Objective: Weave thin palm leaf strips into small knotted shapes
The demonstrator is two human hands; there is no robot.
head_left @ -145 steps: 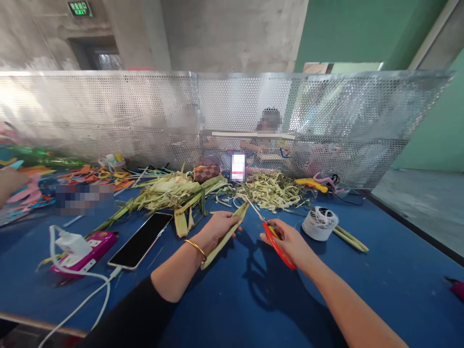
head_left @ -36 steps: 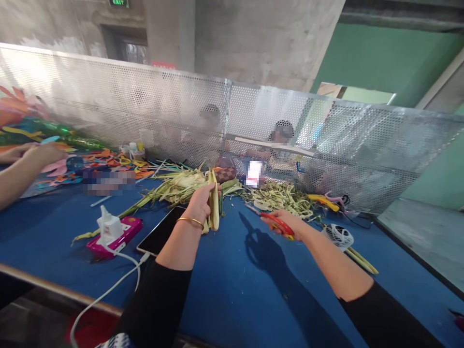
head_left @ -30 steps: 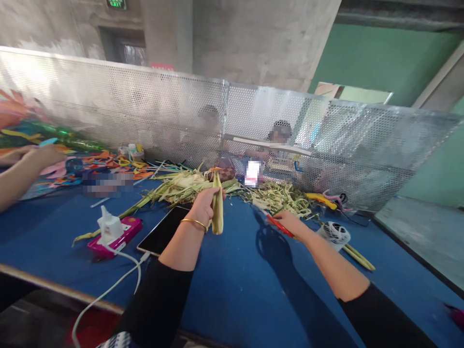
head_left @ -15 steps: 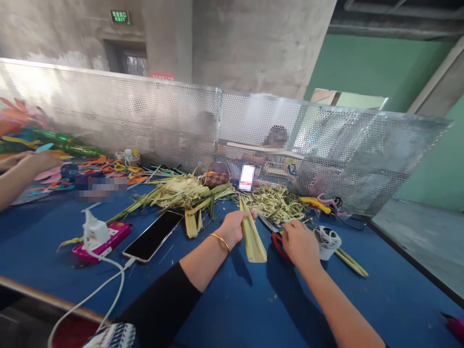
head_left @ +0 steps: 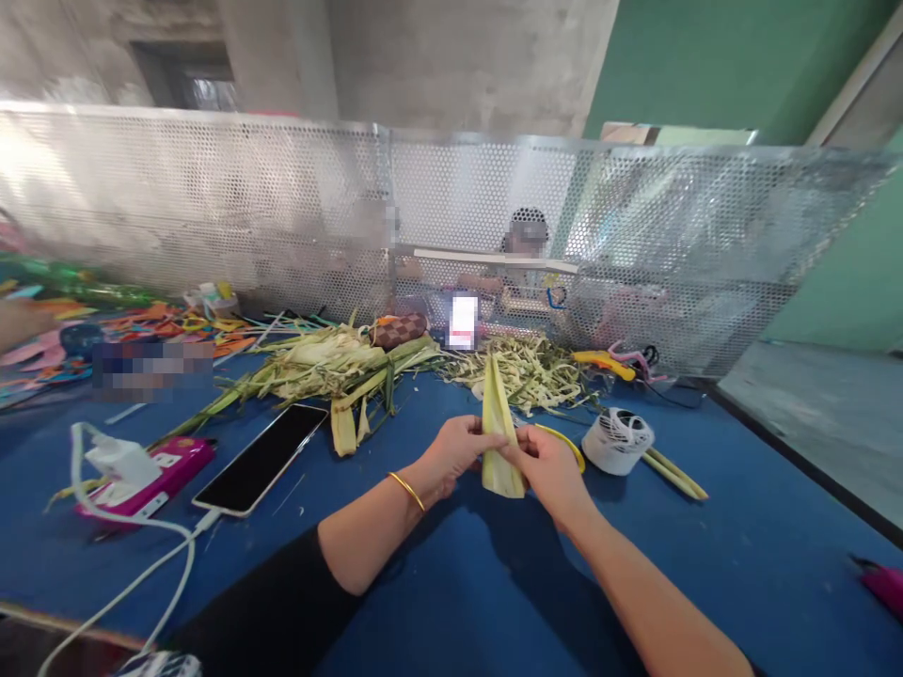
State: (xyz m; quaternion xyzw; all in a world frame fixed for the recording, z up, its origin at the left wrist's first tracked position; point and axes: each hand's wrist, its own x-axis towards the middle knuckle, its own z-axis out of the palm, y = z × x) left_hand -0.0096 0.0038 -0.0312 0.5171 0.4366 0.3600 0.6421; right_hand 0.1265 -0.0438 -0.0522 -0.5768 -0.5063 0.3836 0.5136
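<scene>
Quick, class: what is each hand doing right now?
Left hand: closed on the pale husk strip, holding its left edge.
Right hand: closed on the same strip's right edge.

Glossy black phone (head_left: pixel 261 461), perforated metal screen (head_left: pixel 282 207)

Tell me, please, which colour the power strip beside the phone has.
The power strip is magenta; it shows best in the head view.

Both hands (head_left: pixel 498 456) hold a pale husk (head_left: pixel 502 470).
</scene>
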